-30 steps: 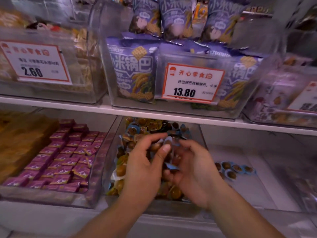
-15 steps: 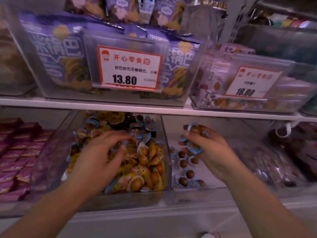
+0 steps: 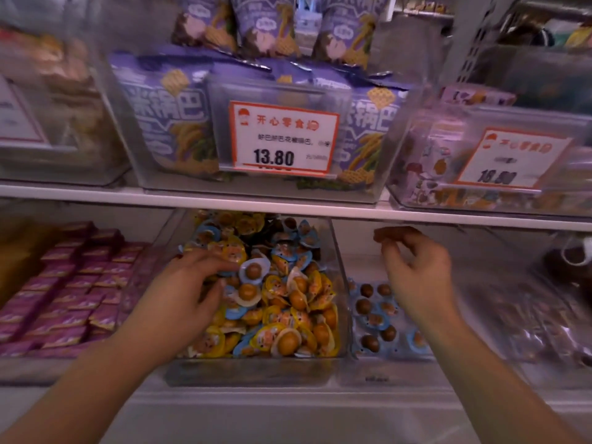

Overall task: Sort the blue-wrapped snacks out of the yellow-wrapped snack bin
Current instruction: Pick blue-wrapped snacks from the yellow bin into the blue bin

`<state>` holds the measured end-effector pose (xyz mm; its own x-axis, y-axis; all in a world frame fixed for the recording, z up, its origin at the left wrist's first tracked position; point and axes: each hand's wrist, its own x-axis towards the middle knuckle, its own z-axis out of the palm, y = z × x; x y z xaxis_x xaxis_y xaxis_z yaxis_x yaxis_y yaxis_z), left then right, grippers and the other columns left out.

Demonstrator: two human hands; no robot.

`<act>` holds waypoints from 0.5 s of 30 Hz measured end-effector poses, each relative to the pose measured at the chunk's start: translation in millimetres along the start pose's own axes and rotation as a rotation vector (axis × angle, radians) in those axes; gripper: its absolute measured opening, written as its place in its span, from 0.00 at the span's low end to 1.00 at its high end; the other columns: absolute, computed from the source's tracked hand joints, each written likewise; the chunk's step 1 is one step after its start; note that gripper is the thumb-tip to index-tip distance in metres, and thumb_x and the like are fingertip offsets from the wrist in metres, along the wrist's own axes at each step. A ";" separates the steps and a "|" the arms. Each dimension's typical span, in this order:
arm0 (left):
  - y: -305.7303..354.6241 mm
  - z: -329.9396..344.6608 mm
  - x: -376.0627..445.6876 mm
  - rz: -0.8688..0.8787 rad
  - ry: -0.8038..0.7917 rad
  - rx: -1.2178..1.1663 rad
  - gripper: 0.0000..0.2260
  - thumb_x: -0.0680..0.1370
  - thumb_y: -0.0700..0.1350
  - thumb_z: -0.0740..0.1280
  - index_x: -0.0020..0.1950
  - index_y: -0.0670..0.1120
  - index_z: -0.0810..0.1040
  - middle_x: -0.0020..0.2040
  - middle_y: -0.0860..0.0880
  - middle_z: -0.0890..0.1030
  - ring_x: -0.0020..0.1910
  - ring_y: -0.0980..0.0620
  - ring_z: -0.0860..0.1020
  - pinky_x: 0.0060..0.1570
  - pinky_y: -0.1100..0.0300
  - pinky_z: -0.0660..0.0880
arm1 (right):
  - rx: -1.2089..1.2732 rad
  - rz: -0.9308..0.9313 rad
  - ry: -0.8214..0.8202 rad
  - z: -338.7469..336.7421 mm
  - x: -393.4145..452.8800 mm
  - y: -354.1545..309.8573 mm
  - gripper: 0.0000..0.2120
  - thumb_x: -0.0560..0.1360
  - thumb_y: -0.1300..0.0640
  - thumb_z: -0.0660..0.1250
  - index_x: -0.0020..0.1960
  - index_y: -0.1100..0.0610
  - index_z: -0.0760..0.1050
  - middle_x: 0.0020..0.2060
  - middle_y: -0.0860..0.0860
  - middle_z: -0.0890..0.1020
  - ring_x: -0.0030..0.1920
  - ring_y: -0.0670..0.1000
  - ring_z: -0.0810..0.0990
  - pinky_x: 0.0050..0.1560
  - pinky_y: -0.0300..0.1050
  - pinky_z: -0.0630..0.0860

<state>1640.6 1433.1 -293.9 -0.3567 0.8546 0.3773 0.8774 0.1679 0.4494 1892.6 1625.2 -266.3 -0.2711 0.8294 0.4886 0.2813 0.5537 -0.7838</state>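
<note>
A clear middle bin [image 3: 250, 371] on the lower shelf holds a heap of yellow-wrapped snacks [image 3: 298, 318] with blue-wrapped snacks [image 3: 288, 256] mixed in, mostly toward the back. My left hand [image 3: 189, 293] reaches into this bin; its fingers lie stretched over the snacks at the left side and its thumb sits low beside a blue wrapper. My right hand [image 3: 416, 274] hovers over the neighbouring clear bin [image 3: 384, 374], fingers loosely curled, with nothing visible in them. Several blue-wrapped snacks [image 3: 373, 320] lie on that bin's floor.
The shelf board [image 3: 288, 208] above hangs low over the bins. A bin of purple-pink packets [image 3: 70, 293] stands to the left. Dark wrapped sweets [image 3: 528, 318] fill the bin at far right. Purple snack bags with a 13.80 price tag [image 3: 282, 139] sit above.
My right hand held blue-wrapped snacks over the right bin half a second ago; now it shows none. My left hand has moved deeper among the snacks in the middle bin.
</note>
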 end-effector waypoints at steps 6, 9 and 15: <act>3.1 6.2 -11.7 -0.043 -0.040 0.125 0.18 0.74 0.63 0.65 0.59 0.57 0.80 0.55 0.55 0.77 0.54 0.50 0.75 0.55 0.53 0.74 | -0.290 -0.453 -0.480 76.5 -34.7 -51.6 0.18 0.77 0.53 0.63 0.66 0.52 0.74 0.61 0.48 0.75 0.61 0.48 0.74 0.62 0.42 0.72; 5.0 9.6 -13.2 -0.034 -0.074 0.242 0.25 0.69 0.67 0.62 0.61 0.57 0.79 0.57 0.55 0.77 0.55 0.49 0.74 0.55 0.52 0.73 | -0.451 -0.417 -0.743 108.7 -39.7 -51.3 0.27 0.79 0.48 0.61 0.77 0.49 0.62 0.73 0.48 0.65 0.73 0.52 0.63 0.71 0.50 0.65; 4.1 8.4 -11.5 -0.028 -0.107 0.189 0.23 0.72 0.59 0.69 0.66 0.58 0.75 0.60 0.56 0.77 0.61 0.48 0.71 0.59 0.52 0.71 | -0.581 -0.444 -0.741 119.8 -25.4 -43.2 0.21 0.76 0.46 0.64 0.68 0.50 0.73 0.67 0.49 0.71 0.66 0.56 0.69 0.63 0.52 0.71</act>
<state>1651.1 1428.1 -303.2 -0.3550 0.8938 0.2742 0.9156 0.2733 0.2948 1777.0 1571.2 -290.8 -0.9010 0.3965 0.1758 0.3643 0.9118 -0.1896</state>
